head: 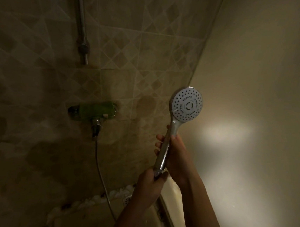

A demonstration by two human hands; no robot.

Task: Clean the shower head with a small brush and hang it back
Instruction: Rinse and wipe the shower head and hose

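Head cam, pretty dim in here. Holding the shower head [186,104] upright, spray face toward the camera, close to the corner where the tiled wall [39,69] meets the plain wall [259,69] on the right. Right hand [175,156] wrapped round the middle of the chrome handle, left hand [149,184] clamped round the bottom end, probably right where the hose [100,165] joins, hard to make out in the shadow. Open room above and to the right of the head, tiles close behind on the left. Further left on the tiles, a mixer valve [94,111] with something green over it, hose dropping from it and running down behind the left forearm. Higher up, a metal riser rail [81,15] with a bracket [83,46] near its lower end, well apart from the head. Down low, a floor drain [128,200] peeking out just beside the left wrist.
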